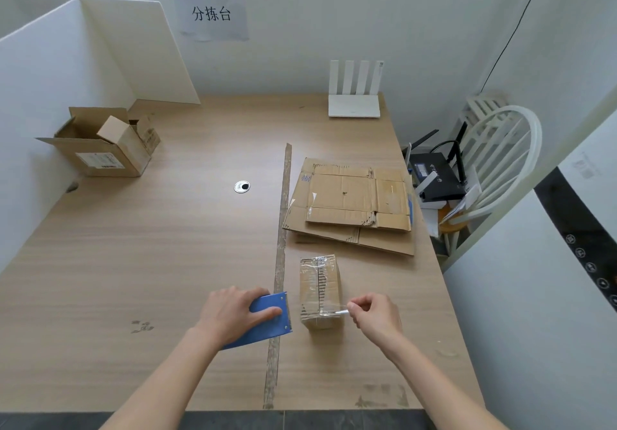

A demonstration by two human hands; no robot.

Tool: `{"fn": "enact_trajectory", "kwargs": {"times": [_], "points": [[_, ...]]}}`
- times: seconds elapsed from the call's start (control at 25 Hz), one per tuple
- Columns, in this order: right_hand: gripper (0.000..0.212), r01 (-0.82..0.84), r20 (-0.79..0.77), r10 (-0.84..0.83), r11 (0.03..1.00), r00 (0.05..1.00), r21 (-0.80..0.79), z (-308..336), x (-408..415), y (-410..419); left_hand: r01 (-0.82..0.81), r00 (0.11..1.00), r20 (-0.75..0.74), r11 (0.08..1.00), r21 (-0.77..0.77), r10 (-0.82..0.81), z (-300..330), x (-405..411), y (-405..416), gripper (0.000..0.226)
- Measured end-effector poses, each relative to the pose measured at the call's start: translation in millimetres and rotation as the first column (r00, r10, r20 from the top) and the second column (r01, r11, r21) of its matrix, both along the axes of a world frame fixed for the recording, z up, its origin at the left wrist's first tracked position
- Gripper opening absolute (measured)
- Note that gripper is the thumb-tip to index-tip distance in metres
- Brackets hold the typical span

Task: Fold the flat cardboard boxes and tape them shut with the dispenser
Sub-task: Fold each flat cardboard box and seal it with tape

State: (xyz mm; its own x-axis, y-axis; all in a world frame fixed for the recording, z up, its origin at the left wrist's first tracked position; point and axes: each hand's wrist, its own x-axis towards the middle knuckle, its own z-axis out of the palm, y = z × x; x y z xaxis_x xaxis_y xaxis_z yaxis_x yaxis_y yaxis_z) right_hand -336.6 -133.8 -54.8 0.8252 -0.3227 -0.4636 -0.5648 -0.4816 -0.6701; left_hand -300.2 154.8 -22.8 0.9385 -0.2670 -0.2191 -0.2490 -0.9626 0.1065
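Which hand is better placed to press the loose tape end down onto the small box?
Probably the right hand: it already pinches the clear tape end beside the small box. The left hand grips the blue dispenser.

A pale wood-grain surface (167, 246) carries a small taped cardboard box (320, 291) near right, with a stack of flattened cardboard boxes (354, 202) just beyond it. Far left stands an open cardboard box (100, 149) — far right, a white router (354, 104). A strip of worn tape residue (280, 262) runs near to far; a round cable grommet (242, 186) sits mid-surface.
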Motion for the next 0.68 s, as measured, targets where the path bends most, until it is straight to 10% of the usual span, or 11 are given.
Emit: {"fn": "enact_trajectory", "kwargs": {"times": [0.44,0.68], "points": [[0.006,0.115,-0.077,-0.122,0.989,0.989,-0.091,-40,9,11,0.039,0.999,0.017,0.999,0.018,-0.040,-47,16,-33,0.088],[0.071,0.174,-0.152,-0.170,0.985,0.974,0.011,-44,18,14,0.056,0.998,0.000,0.998,0.020,-0.056,-52,18,-38,0.093]]}}
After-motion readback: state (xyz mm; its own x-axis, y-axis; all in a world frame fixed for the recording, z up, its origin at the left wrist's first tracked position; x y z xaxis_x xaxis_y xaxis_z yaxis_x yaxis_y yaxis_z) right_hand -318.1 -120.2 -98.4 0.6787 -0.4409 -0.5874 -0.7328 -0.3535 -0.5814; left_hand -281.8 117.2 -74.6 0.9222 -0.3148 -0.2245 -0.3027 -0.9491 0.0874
